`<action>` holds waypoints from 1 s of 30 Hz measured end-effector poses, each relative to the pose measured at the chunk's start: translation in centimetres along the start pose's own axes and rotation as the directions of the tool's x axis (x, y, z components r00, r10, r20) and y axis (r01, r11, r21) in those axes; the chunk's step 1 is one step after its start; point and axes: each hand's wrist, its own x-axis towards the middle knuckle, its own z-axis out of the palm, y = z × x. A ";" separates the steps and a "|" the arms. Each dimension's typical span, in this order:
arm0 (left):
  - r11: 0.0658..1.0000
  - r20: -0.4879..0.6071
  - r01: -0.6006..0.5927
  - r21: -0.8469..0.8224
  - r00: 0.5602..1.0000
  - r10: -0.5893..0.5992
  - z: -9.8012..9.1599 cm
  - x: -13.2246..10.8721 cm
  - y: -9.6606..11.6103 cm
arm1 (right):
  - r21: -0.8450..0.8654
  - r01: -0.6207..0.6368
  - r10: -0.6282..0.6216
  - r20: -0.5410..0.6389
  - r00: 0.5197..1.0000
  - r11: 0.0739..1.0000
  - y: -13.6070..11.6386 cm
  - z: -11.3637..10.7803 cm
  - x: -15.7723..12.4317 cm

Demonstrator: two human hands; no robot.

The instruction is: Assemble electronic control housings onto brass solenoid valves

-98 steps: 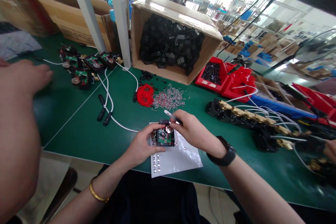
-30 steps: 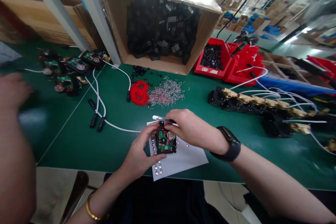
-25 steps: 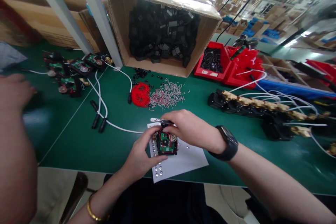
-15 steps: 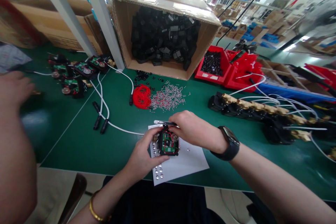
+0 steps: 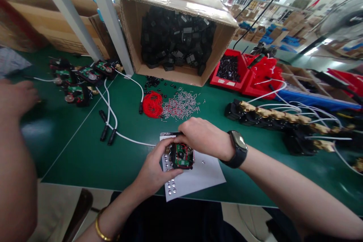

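My left hand (image 5: pixel 154 166) grips a black housing with a green circuit board (image 5: pixel 182 155) by its left side, thumb along the near edge. Thin red wires loop over the board, and a white cable leads off to the left. Above the housing's far edge, my right hand (image 5: pixel 198 136) is closed around slim black-and-silver tweezers (image 5: pixel 170 134), one end poking out leftward. Its fingertips are hidden behind the hand, over the board's upper right. Under the housing lies a white paper sheet (image 5: pixel 204 179) with several small round silver pieces (image 5: pixel 170 186) on it.
Beyond the hands lie red wires (image 5: pixel 153 104) and a heap of small screws (image 5: pixel 184 104). A carton of black parts (image 5: pixel 178 41) stands behind. Red bins (image 5: pixel 229 70) and a row of brass-fitted units (image 5: pixel 272 117) are right. Another person's arm (image 5: pixel 15 140) reaches in left, near open units (image 5: pixel 76 92).
My right hand has shifted slightly left with the tweezers, whose protruding end also moved left. The left hand and the housing stay nearly in place.
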 end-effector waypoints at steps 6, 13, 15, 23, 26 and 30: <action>0.988 0.007 -0.126 0.084 0.992 0.125 0.0 0.0 0.3 | 0.045 -0.037 0.037 -0.004 0.999 0.998 0.2 0.5 0.1; 0.952 0.060 -0.166 0.258 0.986 0.156 -0.6 0.5 1.2 | 0.129 0.078 -0.084 0.040 0.996 0.989 1.5 0.5 0.3; 0.963 0.053 -0.155 0.222 0.988 0.146 -0.6 0.6 1.0 | 0.236 0.071 -0.091 0.072 0.993 0.969 2.3 0.6 0.1; 0.986 -0.007 -0.098 0.133 0.995 0.100 -0.1 -0.2 0.4 | 0.851 -0.482 -0.011 0.495 0.869 0.212 2.6 4.1 -3.4; 0.999 -0.084 0.006 0.039 0.996 -0.002 -0.2 0.3 1.7 | 0.905 -0.426 0.097 0.422 0.901 0.019 1.0 6.0 -4.3; 0.982 -0.192 0.191 0.003 0.963 -0.187 -0.8 2.2 3.7 | 0.947 -0.278 0.250 0.233 0.940 0.160 -0.6 7.8 -4.8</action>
